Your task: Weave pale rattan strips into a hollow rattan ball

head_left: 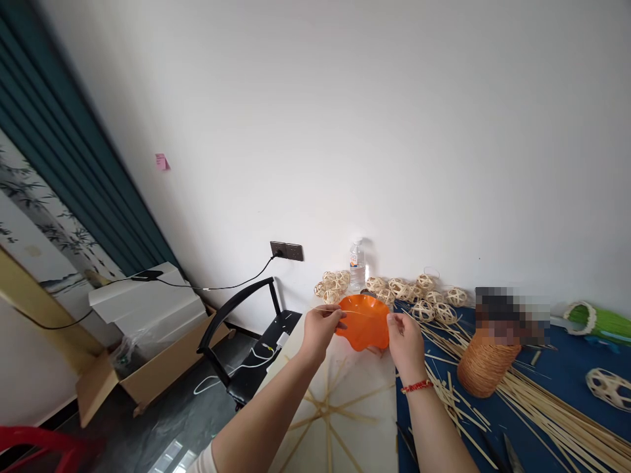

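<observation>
Two hands (319, 323) (406, 336) pinch a thin strip (351, 312), fingers (340, 315) pressed together.

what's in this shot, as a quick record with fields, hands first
left grip: pinches a thin pale strip
right grip: beside the orange bowl; whether it holds anything is unclear
crossed strips: star-like, on the white surface
bottle: upright between groups of woven balls
orange wound roll: on the blue surface

We see a thin pale strip (351, 312), nearly level, crossing our view of the wavy-rimmed orange bowl (363, 334).
</observation>
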{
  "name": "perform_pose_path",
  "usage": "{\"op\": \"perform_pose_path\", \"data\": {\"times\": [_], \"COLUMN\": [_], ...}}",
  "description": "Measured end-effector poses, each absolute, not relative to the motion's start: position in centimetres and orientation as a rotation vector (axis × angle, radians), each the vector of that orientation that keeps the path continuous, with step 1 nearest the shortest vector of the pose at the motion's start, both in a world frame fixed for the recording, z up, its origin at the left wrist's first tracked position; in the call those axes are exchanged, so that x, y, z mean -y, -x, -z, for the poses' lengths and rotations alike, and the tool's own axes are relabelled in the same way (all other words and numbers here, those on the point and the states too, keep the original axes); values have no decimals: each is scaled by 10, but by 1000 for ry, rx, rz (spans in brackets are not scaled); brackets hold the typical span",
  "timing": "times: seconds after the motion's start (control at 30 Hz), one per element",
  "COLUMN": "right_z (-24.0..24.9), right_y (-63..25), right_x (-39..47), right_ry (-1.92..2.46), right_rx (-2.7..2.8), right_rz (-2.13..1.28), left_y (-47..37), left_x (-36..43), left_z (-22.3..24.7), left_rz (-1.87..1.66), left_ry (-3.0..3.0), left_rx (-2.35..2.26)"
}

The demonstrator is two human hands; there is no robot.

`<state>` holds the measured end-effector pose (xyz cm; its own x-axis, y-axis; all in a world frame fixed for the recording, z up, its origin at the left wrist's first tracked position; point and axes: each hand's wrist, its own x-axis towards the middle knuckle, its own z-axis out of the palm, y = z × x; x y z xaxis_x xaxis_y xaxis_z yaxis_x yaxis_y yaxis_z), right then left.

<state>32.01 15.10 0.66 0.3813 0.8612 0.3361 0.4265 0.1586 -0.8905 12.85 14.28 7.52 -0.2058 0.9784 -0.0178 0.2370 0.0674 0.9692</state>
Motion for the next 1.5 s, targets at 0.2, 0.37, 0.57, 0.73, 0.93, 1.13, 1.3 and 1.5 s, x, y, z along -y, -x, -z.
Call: {"op": "perform_pose_path", "data": {"times": [0.2, 0.37, 0.57, 0.73, 0.93, 1.13, 1.3, 1.5], "right_z": [-7, -9, -12, -13, -12, -10, -10, -11], "right_y": [-320, -321, -320, -319, -319, -319, -320, -319], "right_x": [-150, -149, -147, -146, -146, -147, -148, -147], "right_ry": [1466, 1470, 1471, 1472, 1474, 1483, 1481, 1489], "right_rx": [1228, 1245, 1256, 1257, 1247, 1240, 1256, 1250], "right_rz": [-452, -454, -448, -431, -420, -410, -414, -428], "left_y": [-129, -128, -137, -147, -154, -156, -156, -156], "left_x": [-135, -120, -118, -121, -126, -136, -146, -153], "left_z": [-71, -72, -76, -80, -89, -96, -90, -78], "left_rz": [-1137, -970, -694, -561, -543, -582, -535, -419], "left_ry": [-1556, -2016, -2358, -2439, -2404, -2335, -2290, -2240], "left_rx": [-1549, -1476, -1388, -1435, -1548, -1621, -1647, -1683]}}
